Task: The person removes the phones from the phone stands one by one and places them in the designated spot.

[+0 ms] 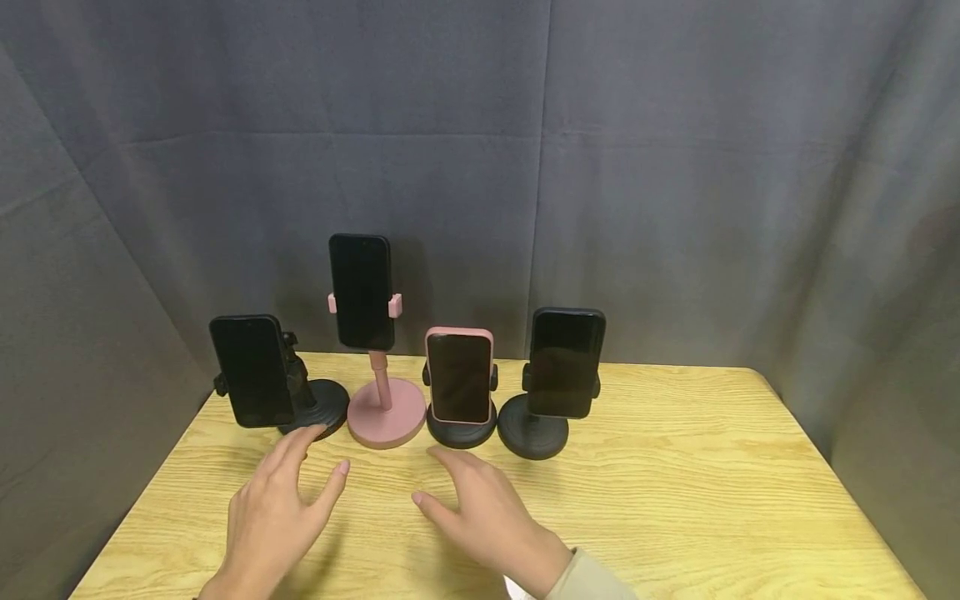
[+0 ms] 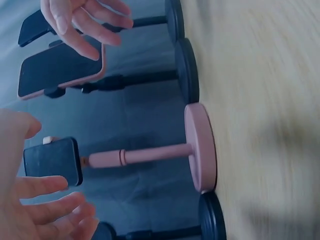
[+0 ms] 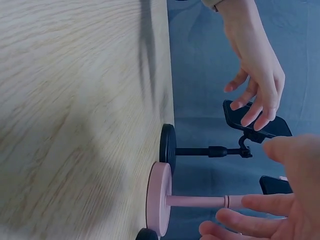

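Both hands hover over the table in front of a row of phones on stands, fingers loosely bent and holding nothing. My left hand (image 1: 273, 508) is nearest the leftmost black phone (image 1: 253, 371) on its black stand (image 1: 326, 406). Beside that, a black phone (image 1: 362, 292) sits high in a pink stand (image 1: 386, 412). My right hand (image 1: 487, 508) is in front of a pink-edged phone (image 1: 460, 377) on a black stand (image 1: 459, 435). Farthest right, another black phone (image 1: 566, 362) tilts on a black stand (image 1: 532, 427). In the left wrist view, the pink stand's round base (image 2: 201, 147) shows edge-on.
The stands stand close together near the back edge of the wooden table (image 1: 697, 483). A grey curtain (image 1: 675, 183) hangs behind and along the sides. Part of a small white thing (image 1: 516, 588) shows under the right wrist.
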The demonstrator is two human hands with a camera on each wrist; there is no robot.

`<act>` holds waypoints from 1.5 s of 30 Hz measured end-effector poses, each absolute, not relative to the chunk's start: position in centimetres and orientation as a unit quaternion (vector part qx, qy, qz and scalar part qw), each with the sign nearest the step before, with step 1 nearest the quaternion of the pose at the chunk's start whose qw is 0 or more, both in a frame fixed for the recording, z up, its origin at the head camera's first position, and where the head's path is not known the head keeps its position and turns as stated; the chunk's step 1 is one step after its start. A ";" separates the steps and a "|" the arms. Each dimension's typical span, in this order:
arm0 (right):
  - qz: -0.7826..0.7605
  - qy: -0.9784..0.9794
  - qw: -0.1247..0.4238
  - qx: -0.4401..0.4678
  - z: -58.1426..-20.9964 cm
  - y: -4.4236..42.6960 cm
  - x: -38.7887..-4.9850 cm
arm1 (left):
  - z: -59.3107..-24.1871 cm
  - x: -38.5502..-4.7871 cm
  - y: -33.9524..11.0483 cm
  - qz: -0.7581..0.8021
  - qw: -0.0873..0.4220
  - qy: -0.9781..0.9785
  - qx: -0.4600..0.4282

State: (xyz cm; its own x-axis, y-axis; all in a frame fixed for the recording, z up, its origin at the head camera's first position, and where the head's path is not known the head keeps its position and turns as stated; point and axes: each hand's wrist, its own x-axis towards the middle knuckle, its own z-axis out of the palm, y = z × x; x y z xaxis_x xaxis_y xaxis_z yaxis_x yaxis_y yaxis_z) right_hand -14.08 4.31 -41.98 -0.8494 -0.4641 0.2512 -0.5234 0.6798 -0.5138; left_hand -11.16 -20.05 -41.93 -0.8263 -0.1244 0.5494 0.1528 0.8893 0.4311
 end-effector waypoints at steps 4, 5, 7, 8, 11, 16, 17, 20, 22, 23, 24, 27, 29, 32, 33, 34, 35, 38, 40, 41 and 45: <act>0.295 -0.915 0.048 0.272 -41.9 3.5 -14.3 | -41.4 -11.1 -21.1 -0.231 0.307 -0.923 0.005; 0.296 -0.915 0.047 0.272 -41.8 3.3 -14.4 | -41.3 -11.1 -21.4 -0.230 0.310 -0.923 0.009; 0.298 -0.914 0.045 0.273 -41.7 2.9 -14.5 | -41.0 -11.0 -21.9 -0.230 0.315 -0.921 0.015; 0.299 -0.913 0.046 0.274 -41.6 2.7 -14.5 | -40.9 -11.0 -22.2 -0.231 0.316 -0.920 0.018; 0.301 -0.911 0.050 0.277 -41.4 2.3 -14.6 | -40.6 -11.0 -22.8 -0.231 0.320 -0.918 0.029; 0.303 -0.906 0.061 0.289 -41.1 1.4 -15.0 | -40.2 -10.9 -23.9 -0.234 0.332 -0.913 0.049; 0.301 -0.906 0.063 0.291 -41.1 1.2 -15.0 | -40.0 -10.9 -24.1 -0.235 0.334 -0.911 0.052; 0.300 -0.904 0.068 0.298 -40.8 0.6 -15.3 | -39.7 -11.0 -24.7 -0.239 0.340 -0.907 0.064; 0.301 -0.901 0.072 0.303 -40.6 0.3 -15.6 | -39.5 -11.0 -25.1 -0.242 0.343 -0.905 0.070; 0.302 -0.901 0.074 0.304 -40.5 0.1 -15.7 | -39.4 -11.1 -25.2 -0.244 0.345 -0.904 0.072; 0.303 -0.900 0.075 0.305 -40.5 0.0 -15.8 | -39.4 -11.2 -25.4 -0.246 0.346 -0.903 0.075; 0.304 -0.900 0.072 0.304 -40.3 -0.5 -16.1 | -39.4 -11.4 -25.9 -0.248 0.350 -0.900 0.079; 0.303 -0.901 0.066 0.302 -40.2 -0.9 -16.2 | -39.4 -11.5 -26.2 -0.250 0.352 -0.899 0.083; 0.305 -0.901 0.061 0.301 -40.1 -1.3 -16.5 | -39.4 -11.7 -26.5 -0.253 0.357 -0.895 0.087; 0.306 -0.901 0.061 0.302 -40.0 -1.4 -16.6 | -39.3 -11.8 -26.6 -0.255 0.359 -0.894 0.088; 0.308 -0.900 0.062 0.303 -40.0 -1.5 -16.6 | -39.3 -11.8 -26.6 -0.257 0.361 -0.892 0.088; 0.309 -0.899 0.064 0.303 -39.9 -1.6 -16.7 | -39.2 -11.9 -26.7 -0.259 0.363 -0.891 0.089; 0.313 -0.897 0.066 0.306 -39.7 -2.0 -16.9 | -38.9 -12.0 -26.9 -0.265 0.366 -0.887 0.094; 0.313 -0.897 0.068 0.306 -39.7 -2.3 -17.1 | -38.8 -12.1 -27.1 -0.269 0.366 -0.885 0.099; 0.312 -0.897 0.068 0.307 -39.6 -2.5 -17.1 | -38.7 -12.2 -27.3 -0.271 0.366 -0.885 0.101; 0.314 -0.895 0.071 0.310 -39.5 -3.0 -17.5 | -38.4 -12.5 -27.7 -0.278 0.373 -0.879 0.105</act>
